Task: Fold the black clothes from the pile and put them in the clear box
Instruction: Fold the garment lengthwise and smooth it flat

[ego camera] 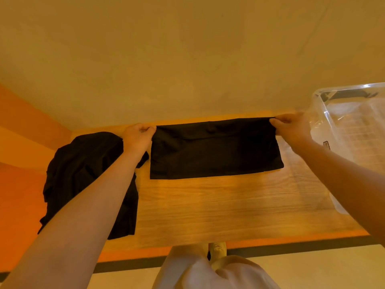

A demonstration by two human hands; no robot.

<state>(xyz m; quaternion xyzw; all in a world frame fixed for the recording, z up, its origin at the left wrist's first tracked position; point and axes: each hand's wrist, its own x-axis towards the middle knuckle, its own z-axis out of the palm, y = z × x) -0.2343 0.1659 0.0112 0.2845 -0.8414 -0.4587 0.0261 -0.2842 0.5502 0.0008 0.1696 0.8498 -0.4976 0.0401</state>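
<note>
1. While my left hand (138,135) and right hand (290,127) each pinch a far corner of the black garment (214,149), it lies mid-frame on the table (208,205) as a flat rectangle, partly folded.
2. The black pile (87,180) waits at left, unfolded.
3. The clear box (354,126), at right, appears to hold no black clothes yet.

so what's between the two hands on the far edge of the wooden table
In the head view, the flat rectangular black cloth spans from the left hand to the right hand; each pinches a far corner.
</note>
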